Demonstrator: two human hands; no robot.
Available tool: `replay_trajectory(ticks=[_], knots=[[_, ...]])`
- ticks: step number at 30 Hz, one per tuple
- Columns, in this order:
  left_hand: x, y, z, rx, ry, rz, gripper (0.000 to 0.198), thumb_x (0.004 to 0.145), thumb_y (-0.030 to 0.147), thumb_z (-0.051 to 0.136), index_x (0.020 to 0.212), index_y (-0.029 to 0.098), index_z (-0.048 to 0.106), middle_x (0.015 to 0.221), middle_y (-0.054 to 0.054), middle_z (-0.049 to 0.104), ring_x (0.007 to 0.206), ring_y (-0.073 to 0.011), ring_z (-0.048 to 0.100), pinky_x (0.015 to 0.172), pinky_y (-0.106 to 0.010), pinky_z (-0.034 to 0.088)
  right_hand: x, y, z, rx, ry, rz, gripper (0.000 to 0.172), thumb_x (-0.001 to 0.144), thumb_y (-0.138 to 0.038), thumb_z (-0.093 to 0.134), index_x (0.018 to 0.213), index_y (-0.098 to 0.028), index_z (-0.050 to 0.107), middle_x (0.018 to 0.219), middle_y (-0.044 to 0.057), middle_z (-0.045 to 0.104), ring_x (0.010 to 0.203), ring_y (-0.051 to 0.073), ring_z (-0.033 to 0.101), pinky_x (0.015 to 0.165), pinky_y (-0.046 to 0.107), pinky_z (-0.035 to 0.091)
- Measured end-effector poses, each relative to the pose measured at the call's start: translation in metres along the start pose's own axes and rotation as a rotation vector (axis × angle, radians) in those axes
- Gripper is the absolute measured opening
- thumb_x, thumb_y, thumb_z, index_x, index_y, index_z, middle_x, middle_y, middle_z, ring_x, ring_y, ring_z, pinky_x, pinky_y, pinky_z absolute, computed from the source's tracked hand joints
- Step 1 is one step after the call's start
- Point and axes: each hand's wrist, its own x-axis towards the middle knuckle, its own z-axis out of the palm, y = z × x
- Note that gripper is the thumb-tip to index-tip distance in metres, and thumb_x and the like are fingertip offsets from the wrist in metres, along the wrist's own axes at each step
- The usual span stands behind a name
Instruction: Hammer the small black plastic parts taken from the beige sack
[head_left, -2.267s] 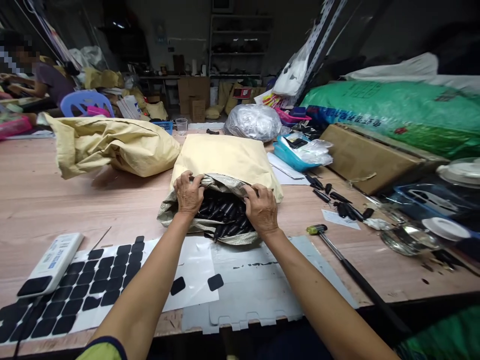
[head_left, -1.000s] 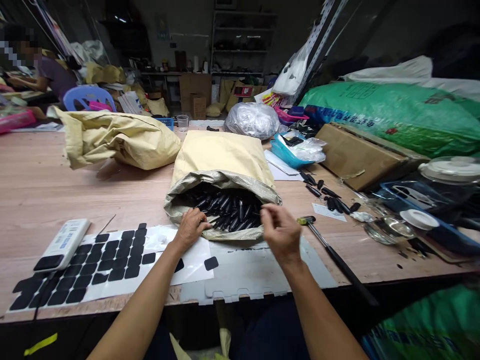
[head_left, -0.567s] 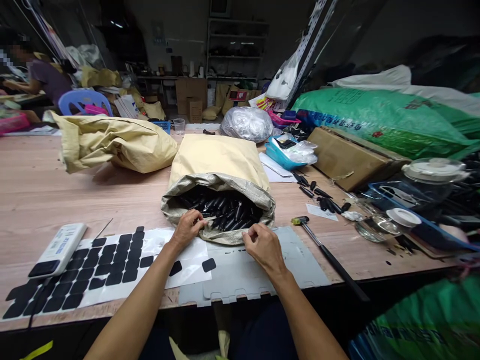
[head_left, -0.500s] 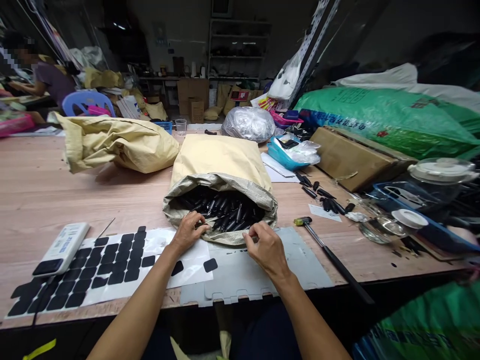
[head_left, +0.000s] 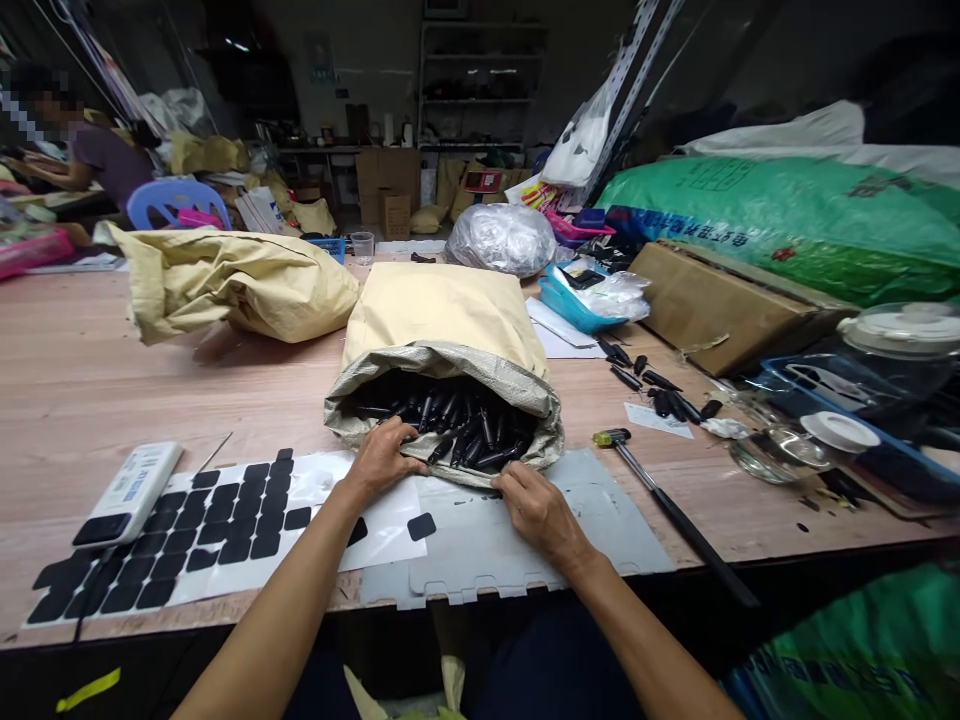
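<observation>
A pale yellow woven sack (head_left: 450, 310) lies on the table with its mouth facing me and its rim folded back. Inside it is a heap of slim black pieces (head_left: 469, 430), shiny and handle-like. My left hand (head_left: 384, 460) grips the lower left of the rim, fingers over the edge and thumb in front. At the lower right of the rim, my right hand (head_left: 536, 510) pinches the fabric between thumb and fingers. Under the sack's front edge lies a grey plastic sheet (head_left: 600, 530).
Left are a white power strip (head_left: 127, 495) and black rounded-square pads (head_left: 217, 515) on backing paper. A second sack (head_left: 247, 285) lies beyond. Right are a hammer (head_left: 675, 515), loose black pieces (head_left: 664, 385), a glass jar (head_left: 780, 452) and a cardboard box (head_left: 739, 300). Another person (head_left: 105, 160) sits far left.
My right hand has shifted slightly down and right, closing on the rim. The sack's mouth has been drawn a little wider to the right. My left hand stays on the rim.
</observation>
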Motion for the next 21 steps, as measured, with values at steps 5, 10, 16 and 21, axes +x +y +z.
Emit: replay_trajectory(ticks=[5,10,16,21], knots=[[0.003,0.003,0.016,0.097,0.096,0.022,0.031,0.079,0.007,0.058,0.102,0.023,0.071,0.094,-0.003,0.072,0.087,-0.0208,0.066,0.078,-0.033,0.049,0.008,0.005,0.009,-0.059,0.106,-0.003,0.028,0.092,-0.01,0.043,0.071,-0.022,0.056,0.072,0.002,0.055,0.068,0.014,0.048,0.068,0.026,0.041],[0.001,0.003,0.038,0.121,0.166,0.052,0.051,0.073,-0.002,0.049,0.112,0.024,0.071,0.103,-0.005,0.076,0.093,-0.0209,0.069,0.083,-0.035,0.053,0.019,0.013,0.009,-0.103,0.082,0.074,0.03,0.087,-0.005,0.043,0.063,-0.021,0.051,0.063,-0.001,0.048,0.056,0.012,0.041,0.057,0.025,0.034],[-0.017,0.018,0.028,0.041,0.066,0.069,0.055,0.072,0.006,0.052,0.123,0.022,0.065,0.102,-0.006,0.073,0.09,-0.0222,0.065,0.085,-0.04,0.051,-0.006,0.01,-0.015,0.179,-0.112,0.125,0.025,0.085,-0.008,0.046,0.093,-0.022,0.065,0.084,0.002,0.061,0.076,0.014,0.059,0.069,0.025,0.048],[-0.022,0.033,0.007,-0.016,0.083,0.022,0.057,0.064,0.018,0.062,0.121,0.018,0.065,0.083,-0.005,0.063,0.082,-0.0231,0.057,0.08,-0.039,0.049,-0.031,0.012,-0.04,0.209,0.004,0.164,0.028,0.084,-0.017,0.054,0.107,-0.027,0.067,0.106,0.006,0.065,0.098,0.02,0.063,0.085,0.033,0.053]])
